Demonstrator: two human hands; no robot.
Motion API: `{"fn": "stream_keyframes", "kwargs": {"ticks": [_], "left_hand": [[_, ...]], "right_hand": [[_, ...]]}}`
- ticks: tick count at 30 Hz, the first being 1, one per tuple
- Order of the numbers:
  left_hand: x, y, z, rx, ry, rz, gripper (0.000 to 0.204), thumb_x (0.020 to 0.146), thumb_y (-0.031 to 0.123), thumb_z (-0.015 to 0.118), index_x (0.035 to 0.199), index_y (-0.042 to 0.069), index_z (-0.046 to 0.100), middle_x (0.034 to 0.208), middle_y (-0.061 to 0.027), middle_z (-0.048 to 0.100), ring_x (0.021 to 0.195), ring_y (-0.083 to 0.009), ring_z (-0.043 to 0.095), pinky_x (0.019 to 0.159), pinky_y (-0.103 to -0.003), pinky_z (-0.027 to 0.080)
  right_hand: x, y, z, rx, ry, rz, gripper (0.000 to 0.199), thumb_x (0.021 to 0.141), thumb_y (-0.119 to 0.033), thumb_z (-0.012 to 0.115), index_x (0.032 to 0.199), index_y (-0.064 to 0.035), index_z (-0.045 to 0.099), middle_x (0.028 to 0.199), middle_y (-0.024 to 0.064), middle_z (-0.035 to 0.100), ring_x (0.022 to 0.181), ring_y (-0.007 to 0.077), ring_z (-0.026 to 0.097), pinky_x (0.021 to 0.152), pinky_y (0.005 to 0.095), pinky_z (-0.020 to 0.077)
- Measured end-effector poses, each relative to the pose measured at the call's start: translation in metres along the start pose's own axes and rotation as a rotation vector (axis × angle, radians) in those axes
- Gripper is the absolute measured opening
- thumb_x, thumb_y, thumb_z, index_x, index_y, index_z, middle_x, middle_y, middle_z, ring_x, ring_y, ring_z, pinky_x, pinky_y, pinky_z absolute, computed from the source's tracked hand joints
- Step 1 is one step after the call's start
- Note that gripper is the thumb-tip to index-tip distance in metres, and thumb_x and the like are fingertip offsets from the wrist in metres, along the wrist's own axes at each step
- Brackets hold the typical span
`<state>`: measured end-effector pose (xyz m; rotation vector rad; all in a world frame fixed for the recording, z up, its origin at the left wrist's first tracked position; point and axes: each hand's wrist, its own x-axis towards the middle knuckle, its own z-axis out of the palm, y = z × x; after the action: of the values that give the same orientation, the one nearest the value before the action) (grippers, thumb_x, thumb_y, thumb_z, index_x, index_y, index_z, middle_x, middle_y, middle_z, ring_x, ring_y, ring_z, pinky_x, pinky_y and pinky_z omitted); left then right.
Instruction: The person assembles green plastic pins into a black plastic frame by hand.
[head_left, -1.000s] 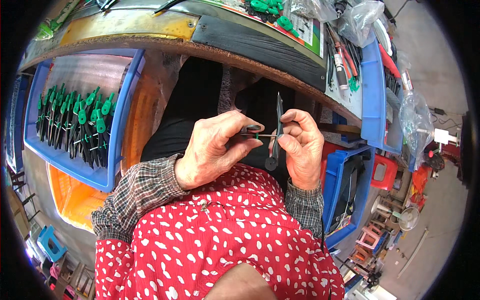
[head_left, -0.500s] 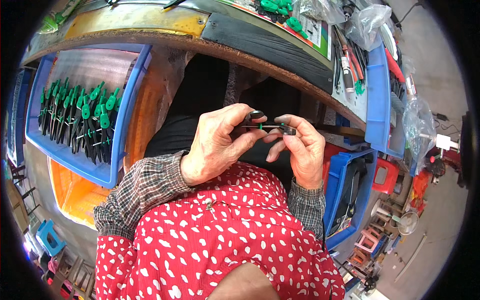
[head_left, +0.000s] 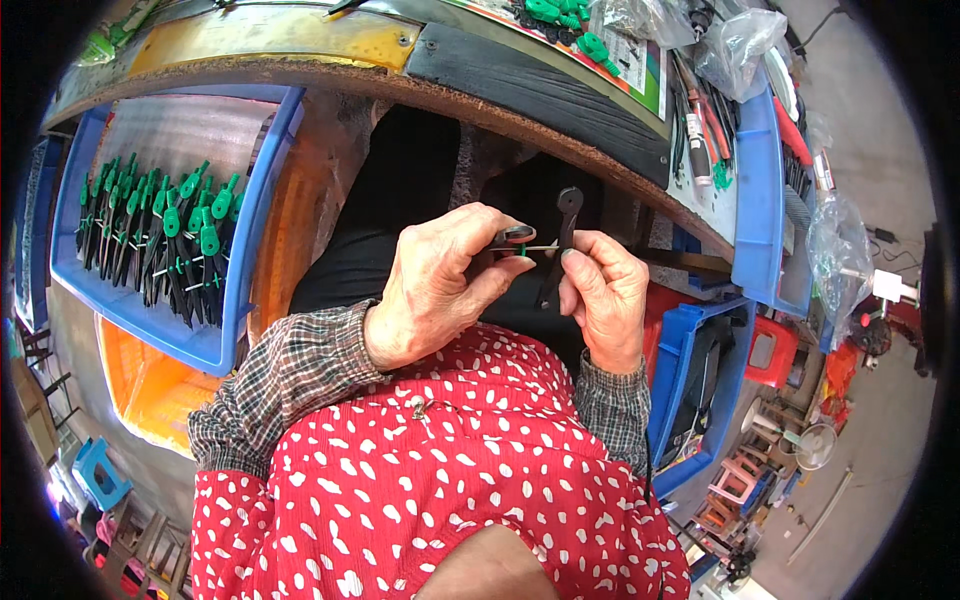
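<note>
Taking the gap between the hands as my clock's centre, I have the left hand (head_left: 430, 285) just at nine, thumb and forefinger pinched around a dark round-ended piece (head_left: 516, 235); its other end I lose behind the palm. I read that grip as the anchor, since the thin metal rod (head_left: 543, 248) and a small green bit (head_left: 522, 250) stick out of it toward three. The right hand (head_left: 608, 295) pinches a black bar (head_left: 567, 228) near its middle, round end up toward twelve, tail down toward six. Held crosswise, the bar meets the rod about squarely, probably so the two can be lined up; whether the rod goes through, I can't tell from here.

At nine stands a blue tray (head_left: 246, 235) of green-headed black parts (head_left: 170, 235), heads up and packed in rows, I'd guess to keep them countable. An orange crate (head_left: 150, 395) sits below it, toward eight. The bench (head_left: 290, 46) arcs across twelve, with loose green pieces (head_left: 594, 48) near one and a white-and-black-handled tool (head_left: 697, 150) at two, likely left there for easy reach. Another blue tray (head_left: 668, 345) holding dark parts sits at four.
</note>
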<state>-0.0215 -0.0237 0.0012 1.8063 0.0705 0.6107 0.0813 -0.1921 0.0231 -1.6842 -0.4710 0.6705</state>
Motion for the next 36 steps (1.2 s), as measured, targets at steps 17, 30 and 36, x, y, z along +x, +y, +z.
{"fn": "stream_keyframes", "kwargs": {"ticks": [17, 30, 36], "left_hand": [[0.001, -0.003, 0.004, -0.207, -0.001, -0.241, 0.02, 0.081, 0.003, 0.071, 0.098, -0.002, 0.063, 0.082, -0.0046, 0.063, 0.072, -0.0061, 0.059, 0.062, -0.021, 0.048], [0.004, 0.003, -0.007, -0.592, -0.134, -0.468, 0.026, 0.098, 0.016, 0.052, 0.114, -0.003, 0.06, 0.085, -0.0033, 0.061, 0.078, -0.0088, 0.058, 0.071, -0.022, 0.047], [0.004, 0.002, -0.005, -0.776, -0.091, -0.563, 0.023, 0.093, 0.003, 0.056, 0.115, -0.004, 0.059, 0.105, -0.01, 0.06, 0.091, -0.016, 0.062, 0.079, -0.032, 0.057]], "right_hand": [[0.005, -0.004, 0.004, -0.006, -0.084, -0.064, 0.02, 0.096, -0.019, 0.054, 0.101, 0.0005, 0.058, 0.074, 0.003, 0.064, 0.065, 0.0067, 0.06, 0.053, 0.0183, 0.0424], [0.009, -0.002, 0.007, 0.04, 0.002, -0.124, 0.018, 0.096, -0.013, 0.055, 0.101, 0.0034, 0.058, 0.07, 0.0028, 0.058, 0.058, 0.0062, 0.052, 0.053, 0.0201, 0.0431], [0.012, 0.001, 0.01, 0.048, 0.052, -0.124, 0.018, 0.096, -0.013, 0.055, 0.102, 0.0033, 0.06, 0.07, 0.0018, 0.058, 0.058, 0.0056, 0.051, 0.052, 0.0196, 0.0416]]}}
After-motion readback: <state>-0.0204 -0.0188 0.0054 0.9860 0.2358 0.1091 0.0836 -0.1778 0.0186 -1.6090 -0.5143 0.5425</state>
